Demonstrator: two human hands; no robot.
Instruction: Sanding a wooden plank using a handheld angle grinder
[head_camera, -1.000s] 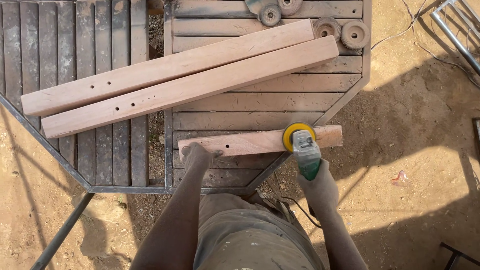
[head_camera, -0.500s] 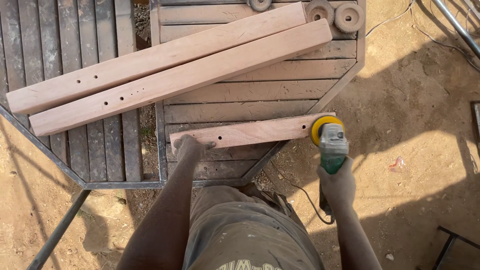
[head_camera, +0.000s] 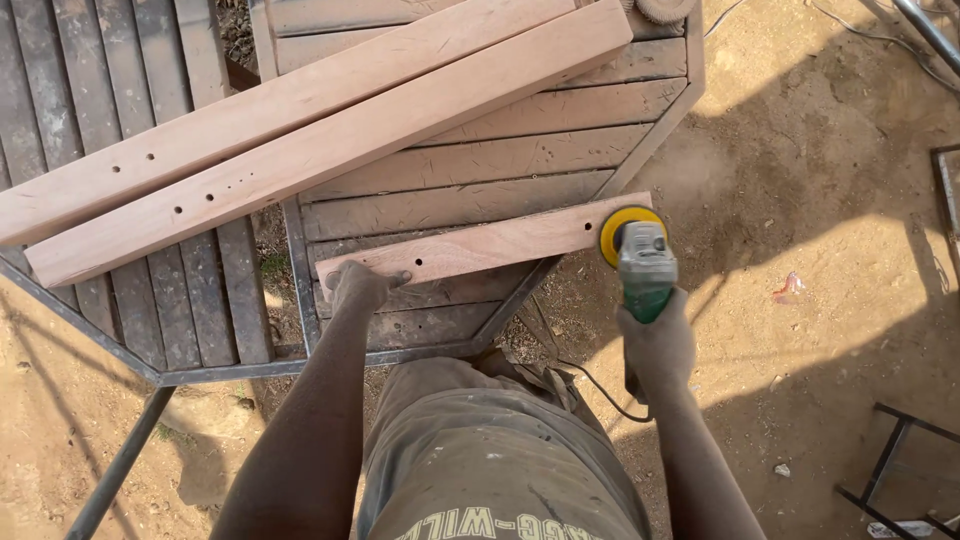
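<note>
Two hands busy: left hand (head_camera: 362, 285) flat, pinning short board (head_camera: 480, 247) on slatted tabletop (head_camera: 470, 195), frame centre. Right hand (head_camera: 655, 340) clamped around green sander (head_camera: 640, 262), yellow disc at board's right end. Judged: sanding end; needs steady pressure.

Outdoor woodworking yard, dirt ground (head_camera: 820, 200), slatted worktables (head_camera: 480, 180), planks (head_camera: 330, 150)

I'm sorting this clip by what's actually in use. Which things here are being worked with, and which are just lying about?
In use:
- short board, pinned flat by the left hand
- green sander, gripped by the right hand, its yellow disc at the board's far end

Lying about:
- two long drilled boards
- slatted table
- metal frame on the dirt
</note>
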